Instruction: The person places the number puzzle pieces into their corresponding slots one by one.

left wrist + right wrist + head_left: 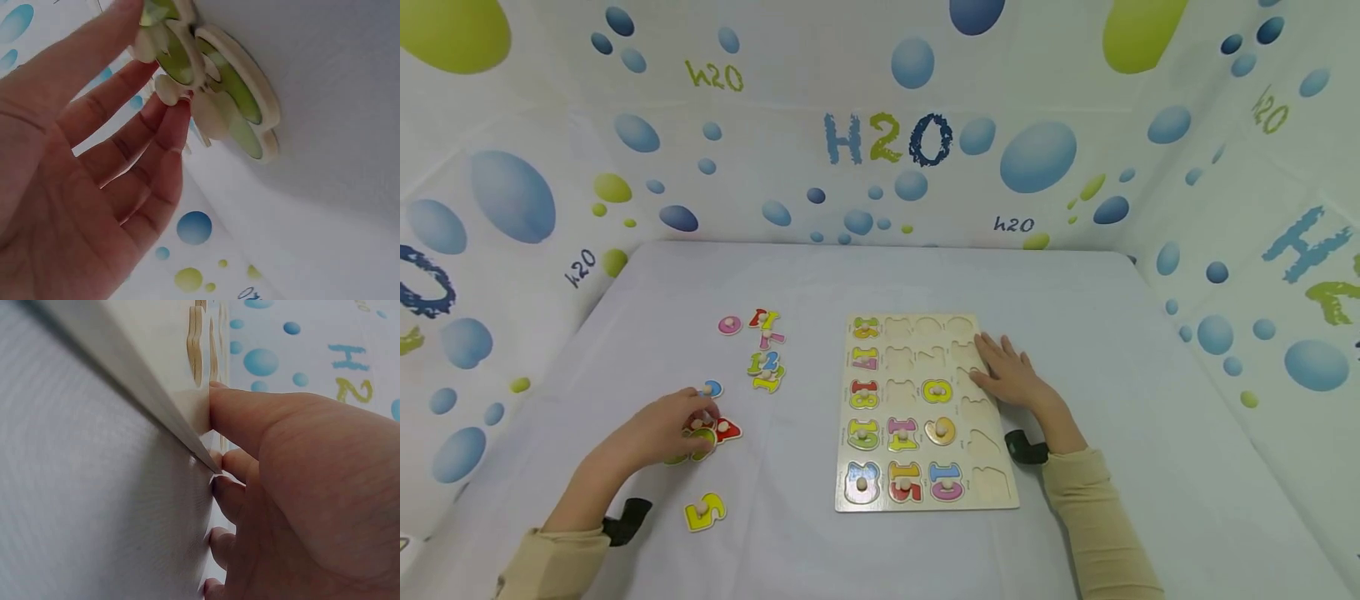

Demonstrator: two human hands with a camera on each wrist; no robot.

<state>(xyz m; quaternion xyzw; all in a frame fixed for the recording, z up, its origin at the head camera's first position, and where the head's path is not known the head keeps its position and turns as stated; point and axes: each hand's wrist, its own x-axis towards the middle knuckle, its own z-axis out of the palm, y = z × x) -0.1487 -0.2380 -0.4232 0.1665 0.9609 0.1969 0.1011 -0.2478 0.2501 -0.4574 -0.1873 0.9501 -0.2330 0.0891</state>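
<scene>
My left hand (667, 425) is bent over a small cluster of number pieces, fingertips down among their knobs; whether thumb and fingers have pinched one, I can't tell. Under and beside those fingers sit a green piece (703, 447) and a red piece (728, 430), with a blue piece (714, 388) just beyond them. A yellow piece (705, 512) lies on my side of that hand. Farther out past it is another group, a pink oval piece (730, 325) and a blue-and-green 12 (764, 362) among them.

My right hand (1015, 379) lies fingers spread at the near-hand edge of the number board (883, 454), thumb on its face. The board rests on the tabletop (1075, 317) between my hands, partly filled, with several bare recesses (991, 483) close to my right hand.

With pieces crowded like this, I'd take one knob squarely between thumb and fingertip and lift straight up, so its neighbours don't ride along. Light pressure from the right hand should be enough to steady the board.

The knobs (212, 115) are pale, rounded and smooth. The pieces look like thick wood, glossy coloured faces inside pale rims that follow each numeral's curves. The board seems pale wood too, straight-edged, its recesses shallow; the white covering beneath shows a fine weave.
</scene>
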